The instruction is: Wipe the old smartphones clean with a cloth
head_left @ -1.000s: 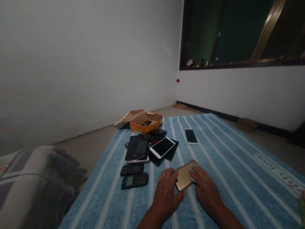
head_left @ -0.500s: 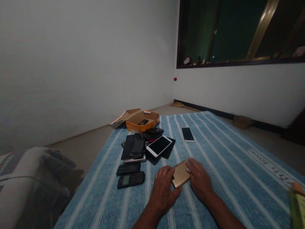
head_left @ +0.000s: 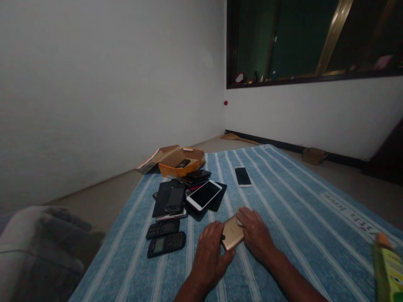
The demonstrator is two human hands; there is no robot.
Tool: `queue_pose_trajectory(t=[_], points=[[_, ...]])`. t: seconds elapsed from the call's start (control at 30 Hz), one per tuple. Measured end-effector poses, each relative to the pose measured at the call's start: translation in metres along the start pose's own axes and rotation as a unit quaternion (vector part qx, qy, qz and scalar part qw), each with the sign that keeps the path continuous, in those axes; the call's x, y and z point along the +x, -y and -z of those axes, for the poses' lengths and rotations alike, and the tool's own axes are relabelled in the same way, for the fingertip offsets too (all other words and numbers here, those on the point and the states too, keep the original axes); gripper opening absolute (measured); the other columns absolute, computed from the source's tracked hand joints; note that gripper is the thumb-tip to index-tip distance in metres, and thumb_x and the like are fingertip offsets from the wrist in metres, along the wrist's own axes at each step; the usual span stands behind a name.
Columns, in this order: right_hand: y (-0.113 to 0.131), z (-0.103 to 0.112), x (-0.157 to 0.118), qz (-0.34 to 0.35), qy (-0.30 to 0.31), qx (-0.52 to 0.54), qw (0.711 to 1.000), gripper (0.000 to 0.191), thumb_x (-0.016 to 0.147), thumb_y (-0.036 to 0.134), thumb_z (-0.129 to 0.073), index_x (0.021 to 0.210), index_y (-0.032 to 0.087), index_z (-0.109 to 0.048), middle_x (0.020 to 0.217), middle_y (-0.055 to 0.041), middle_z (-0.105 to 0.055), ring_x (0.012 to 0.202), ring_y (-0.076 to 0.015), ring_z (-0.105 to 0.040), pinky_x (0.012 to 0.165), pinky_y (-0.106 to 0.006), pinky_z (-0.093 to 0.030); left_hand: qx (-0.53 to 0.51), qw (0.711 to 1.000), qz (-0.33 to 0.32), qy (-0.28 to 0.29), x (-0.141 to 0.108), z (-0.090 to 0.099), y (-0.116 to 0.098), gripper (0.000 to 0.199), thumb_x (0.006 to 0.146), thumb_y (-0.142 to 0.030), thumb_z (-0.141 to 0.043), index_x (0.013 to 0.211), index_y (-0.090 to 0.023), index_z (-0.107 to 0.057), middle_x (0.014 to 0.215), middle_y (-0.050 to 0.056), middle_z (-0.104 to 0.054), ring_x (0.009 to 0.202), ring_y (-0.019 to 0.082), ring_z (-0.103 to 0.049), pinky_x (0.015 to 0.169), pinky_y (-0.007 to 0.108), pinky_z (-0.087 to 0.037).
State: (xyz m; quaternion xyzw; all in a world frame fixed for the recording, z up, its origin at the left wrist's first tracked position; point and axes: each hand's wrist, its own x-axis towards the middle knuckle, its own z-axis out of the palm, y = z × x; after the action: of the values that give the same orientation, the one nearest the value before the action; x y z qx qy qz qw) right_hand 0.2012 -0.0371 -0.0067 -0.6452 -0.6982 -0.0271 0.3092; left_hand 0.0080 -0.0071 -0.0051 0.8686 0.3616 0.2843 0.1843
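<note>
A gold phone (head_left: 232, 233) lies back side up between my hands, low in the middle of the view. My left hand (head_left: 210, 256) grips its left end, thumb at the near edge and fingers at the far edge. My right hand (head_left: 255, 231) is closed at its right end, with something small and pale, perhaps a cloth, under the fingers. Left of my hands are two black keypad phones (head_left: 166, 244) (head_left: 163, 228). Beyond them sits a pile of phones, with a white phone (head_left: 204, 195) and a dark phone (head_left: 175, 198) on top.
An orange box (head_left: 168, 170) with its lid open holds a small dark phone behind the pile. Another white-framed phone (head_left: 242, 176) lies apart on the striped blue cloth (head_left: 283, 209). A yellow-green bottle (head_left: 388, 268) stands at the right edge, and grey fabric (head_left: 40, 251) is at the left.
The view has shifted slightly, so the objects appear further left. Both hands still hold the gold phone, and my right hand's fingers have moved a little over its end.
</note>
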Motion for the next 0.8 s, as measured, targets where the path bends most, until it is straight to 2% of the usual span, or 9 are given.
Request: queue_pose_trajectory(t=[0.1,0.17,0.27,0.37,0.43,0.53,0.67,0.73,0.8], points=[[-0.018,-0.001,-0.004,-0.055,-0.034,-0.022,0.998,0.051,0.08,-0.001,-0.037,0.121,0.014,-0.065,0.133,-0.0161,-0.06,0.126,-0.0279,-0.053,0.108,-0.052,-0.038,0.011,1.0,-0.001,-0.001,-0.001,-0.002,0.004,0.061,0.076,-0.031,-0.068,0.133,-0.017,-0.048,0.133,0.017,-0.056,0.125,0.037,-0.05,0.104,0.06,-0.04],[-0.017,-0.007,-0.012,-0.049,-0.056,-0.016,0.997,0.048,0.083,0.0,-0.038,0.12,0.013,-0.065,0.132,-0.0172,-0.06,0.126,-0.0285,-0.053,0.105,-0.051,-0.041,0.013,1.0,-0.004,0.0,-0.001,-0.003,0.005,0.062,0.076,-0.032,-0.068,0.133,-0.017,-0.048,0.133,0.017,-0.056,0.126,0.037,-0.05,0.104,0.06,-0.04],[0.006,-0.017,-0.022,0.021,-0.058,0.011,0.998,0.044,0.084,0.003,-0.042,0.118,0.015,-0.067,0.132,-0.016,-0.06,0.13,-0.0285,-0.049,0.107,-0.051,-0.04,0.012,1.0,0.0,0.002,0.0,-0.003,0.004,0.06,0.078,-0.034,-0.067,0.133,-0.017,-0.048,0.132,0.017,-0.057,0.124,0.037,-0.051,0.103,0.059,-0.041],[0.033,-0.018,-0.023,0.071,-0.004,0.038,0.997,0.047,0.086,0.007,-0.047,0.13,0.019,-0.059,0.136,-0.0134,-0.058,0.13,-0.0255,-0.049,0.109,-0.047,-0.039,0.011,1.0,0.003,-0.002,0.002,-0.002,0.0,0.053,0.082,-0.035,-0.062,0.13,-0.017,-0.05,0.129,0.017,-0.059,0.122,0.035,-0.053,0.103,0.058,-0.042],[0.04,-0.013,-0.018,0.078,0.022,0.047,0.996,0.045,0.088,0.009,-0.05,0.131,0.02,-0.058,0.136,-0.0126,-0.059,0.129,-0.0258,-0.05,0.109,-0.048,-0.038,0.013,1.0,0.004,-0.004,0.003,0.0,-0.004,0.05,0.083,-0.035,-0.06,0.128,-0.017,-0.051,0.127,0.016,-0.06,0.121,0.035,-0.054,0.102,0.057,-0.043],[0.028,-0.002,-0.008,0.055,0.028,0.029,0.998,0.041,0.087,0.006,-0.047,0.122,0.018,-0.063,0.133,-0.012,-0.061,0.127,-0.0271,-0.051,0.109,-0.05,-0.038,0.014,1.0,0.003,-0.006,0.004,0.004,-0.008,0.051,0.08,-0.035,-0.063,0.127,-0.019,-0.052,0.126,0.015,-0.061,0.119,0.034,-0.055,0.1,0.056,-0.045],[-0.002,0.003,-0.004,-0.016,-0.01,-0.016,1.0,0.046,0.082,0.001,-0.043,0.12,0.018,-0.064,0.133,-0.0134,-0.06,0.129,-0.0277,-0.049,0.108,-0.052,-0.037,0.008,1.0,0.005,0.005,0.004,0.007,-0.01,0.055,0.076,-0.031,-0.067,0.127,-0.018,-0.051,0.127,0.015,-0.06,0.119,0.035,-0.054,0.1,0.056,-0.045],[-0.005,0.002,-0.007,-0.027,-0.022,-0.02,0.999,0.046,0.082,0.001,-0.042,0.119,0.017,-0.065,0.134,-0.0142,-0.059,0.129,-0.0274,-0.049,0.107,-0.05,-0.039,0.006,1.0,0.005,0.006,0.004,0.007,-0.009,0.056,0.076,-0.031,-0.067,0.128,-0.017,-0.05,0.128,0.016,-0.059,0.12,0.035,-0.053,0.101,0.057,-0.044],[0.005,-0.001,-0.011,-0.003,-0.021,-0.005,1.0,0.046,0.082,0.002,-0.041,0.119,0.017,-0.065,0.134,-0.0138,-0.06,0.13,-0.0268,-0.049,0.108,-0.049,-0.039,0.003,1.0,0.003,0.004,0.005,0.005,-0.008,0.055,0.077,-0.032,-0.066,0.127,-0.017,-0.05,0.127,0.016,-0.059,0.119,0.034,-0.054,0.101,0.057,-0.044]])
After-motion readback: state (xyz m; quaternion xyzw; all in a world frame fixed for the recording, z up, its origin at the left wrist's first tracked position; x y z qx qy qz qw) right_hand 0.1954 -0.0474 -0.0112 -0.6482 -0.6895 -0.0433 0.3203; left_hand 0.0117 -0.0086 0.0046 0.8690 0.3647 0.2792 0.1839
